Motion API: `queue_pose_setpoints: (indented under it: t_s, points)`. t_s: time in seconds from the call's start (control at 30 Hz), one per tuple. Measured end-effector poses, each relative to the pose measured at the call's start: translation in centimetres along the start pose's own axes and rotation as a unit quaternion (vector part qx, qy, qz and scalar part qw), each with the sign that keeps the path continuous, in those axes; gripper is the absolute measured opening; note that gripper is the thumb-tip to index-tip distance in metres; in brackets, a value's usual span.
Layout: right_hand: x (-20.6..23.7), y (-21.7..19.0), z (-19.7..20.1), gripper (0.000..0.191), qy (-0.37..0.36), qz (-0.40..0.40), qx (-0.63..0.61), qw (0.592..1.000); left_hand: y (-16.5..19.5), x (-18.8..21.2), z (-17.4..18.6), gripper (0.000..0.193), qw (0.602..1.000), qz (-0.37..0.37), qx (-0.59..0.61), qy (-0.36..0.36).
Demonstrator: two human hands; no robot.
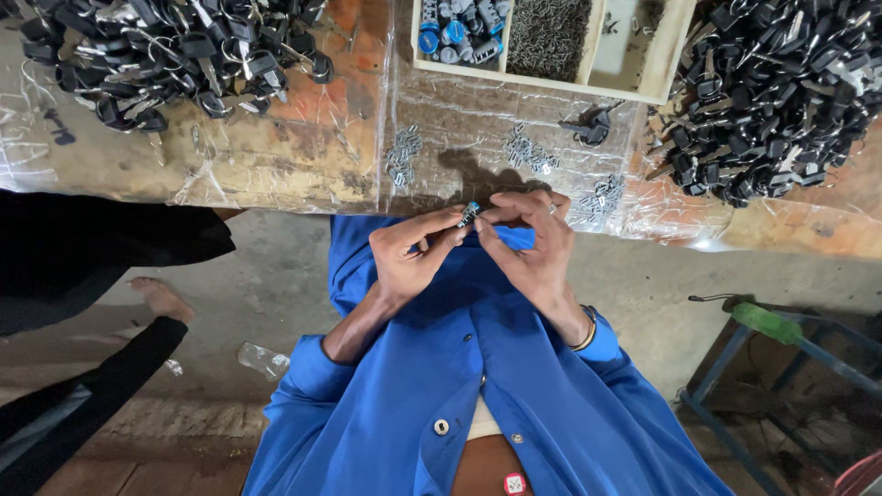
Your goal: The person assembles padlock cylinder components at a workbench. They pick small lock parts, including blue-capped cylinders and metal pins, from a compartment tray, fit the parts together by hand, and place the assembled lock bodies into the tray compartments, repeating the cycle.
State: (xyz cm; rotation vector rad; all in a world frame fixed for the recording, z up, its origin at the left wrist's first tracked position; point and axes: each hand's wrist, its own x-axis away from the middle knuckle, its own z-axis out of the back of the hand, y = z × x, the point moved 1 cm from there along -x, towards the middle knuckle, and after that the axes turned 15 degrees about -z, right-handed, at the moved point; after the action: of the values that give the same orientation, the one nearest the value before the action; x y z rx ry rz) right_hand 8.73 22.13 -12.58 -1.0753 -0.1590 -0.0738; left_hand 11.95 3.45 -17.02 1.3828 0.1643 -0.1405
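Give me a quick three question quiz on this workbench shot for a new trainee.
1. True or false: both hands pinch one small blue-tipped part.
2. The wooden tray lies: A) at the bench's far edge, B) on the floor, C) in the lap?
3. What fills the piles at the bench's two ends?

Key:
1. True: the left hand and the right hand meet on it.
2. A.
3. Black-headed keys.

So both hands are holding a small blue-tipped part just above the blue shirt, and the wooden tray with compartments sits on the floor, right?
Not quite. The head view shows the wooden tray on the plastic-covered workbench, not the floor. The rest holds: left hand and right hand pinch the small blue-tipped part above the blue shirt.
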Motion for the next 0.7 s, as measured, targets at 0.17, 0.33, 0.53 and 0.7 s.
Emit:
queue_pose_setpoints:
  t_s: [0.17, 0.33, 0.53, 0.7]
  points:
    - [-0.8, -0.3, 0.8, 0.023, -0.038, 0.025, 0.131, 0.990, 0.4, -0.3, 0.4, 0.023, 0.988, -0.129, -0.083, -0.010]
    - [-2.1, -0.9, 2.1, 0.030, 0.075, 0.048, 0.258, 0.962, 0.2, -0.2, 0.8, 0.023, 0.997, -0.060, -0.039, 0.009]
    - [-1.6, -1.3, 2.9, 0.036, 0.026, 0.073, 0.268, 0.960, -0.3, 0.3, 0.7, 0.022, 1.000, -0.005, 0.012, 0.025]
    - [-0.8, -0.5, 3.9, 0.060, 0.005, 0.027, 0.222, 0.975, -0.4, 0.5, 0.7, 0.020, 0.999, 0.004, 0.045, 0.017]
